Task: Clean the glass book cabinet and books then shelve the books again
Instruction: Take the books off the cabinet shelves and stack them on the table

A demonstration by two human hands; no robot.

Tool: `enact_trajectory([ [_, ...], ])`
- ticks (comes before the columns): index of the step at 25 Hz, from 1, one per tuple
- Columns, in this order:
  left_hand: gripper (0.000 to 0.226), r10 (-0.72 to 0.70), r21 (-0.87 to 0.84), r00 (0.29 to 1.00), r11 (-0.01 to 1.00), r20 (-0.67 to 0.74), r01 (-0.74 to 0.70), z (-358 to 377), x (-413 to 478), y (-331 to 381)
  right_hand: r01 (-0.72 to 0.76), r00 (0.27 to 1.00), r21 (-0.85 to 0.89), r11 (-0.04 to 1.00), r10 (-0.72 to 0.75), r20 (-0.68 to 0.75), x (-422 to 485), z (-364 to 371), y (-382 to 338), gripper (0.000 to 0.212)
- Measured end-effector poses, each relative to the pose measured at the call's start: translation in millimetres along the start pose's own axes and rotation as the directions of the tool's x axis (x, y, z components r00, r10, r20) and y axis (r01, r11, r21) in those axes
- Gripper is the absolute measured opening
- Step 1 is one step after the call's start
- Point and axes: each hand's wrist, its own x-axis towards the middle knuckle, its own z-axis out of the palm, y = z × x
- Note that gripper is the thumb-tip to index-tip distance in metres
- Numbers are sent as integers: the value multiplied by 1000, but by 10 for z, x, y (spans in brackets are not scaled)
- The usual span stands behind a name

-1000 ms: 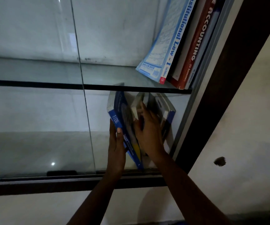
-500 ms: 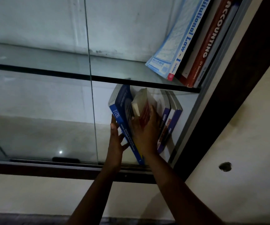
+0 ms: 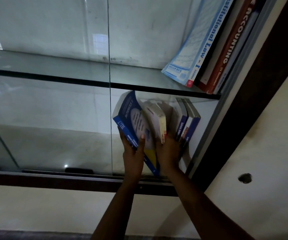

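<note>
On the lower shelf of the glass cabinet, my left hand (image 3: 133,153) grips a blue mathematics book (image 3: 131,118) that leans left, thumb across its cover. My right hand (image 3: 168,153) holds a cream-spined book (image 3: 158,122) just right of it, tilted the same way. Two or three blue-spined books (image 3: 185,122) stand upright against the cabinet's right side. On the glass shelf (image 3: 87,83) above, a light-blue law book (image 3: 198,49) and a red accounting book (image 3: 226,52) lean to the right.
A sliding glass pane edge (image 3: 109,84) runs vertically left of the books. The dark wooden frame (image 3: 70,181) borders the cabinet below and at the right (image 3: 254,94). A cream wall with a dark hole (image 3: 245,178) lies to the right.
The blue book and the cream-spined book have tipped further left and apart from the upright books. My left thumb has come over the blue book's cover. The view has shifted slightly.
</note>
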Motion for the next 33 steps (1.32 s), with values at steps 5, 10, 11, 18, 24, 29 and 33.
enact_trajectory([
  [5, 60, 80, 141, 995, 987, -51, -72, 84, -99, 176, 192, 964, 135, 972, -162, -210, -230, -473, 79, 43],
  [10, 63, 171, 252, 979, 948, 113, -195, 10, -461, 589, 316, 918, 208, 926, -243, -314, -599, -1016, 112, 30],
  [11, 67, 180, 251, 973, 945, 142, -211, -11, -558, 687, 343, 908, 223, 912, -262, -326, -670, -1144, 136, 30],
  [18, 50, 152, 61, 977, 985, 148, -162, -509, -1403, 1182, 372, 928, 286, 883, -365, -78, -1259, -1666, 99, 54],
  [24, 56, 131, 243, 981, 966, -147, -92, -1670, -2292, 1221, 519, 815, 347, 781, -575, 75, -1964, -1442, -415, 45],
  [29, 47, 95, 332, 884, 941, -458, 71, -2835, -3383, 1311, 567, 676, 420, 709, -691, 254, -2962, -992, -1076, 39],
  [33, 39, 51, 347, 777, 912, -627, 220, -3722, -4292, 1501, 623, 503, 492, 608, -793, 344, -3755, -676, -1642, 47],
])
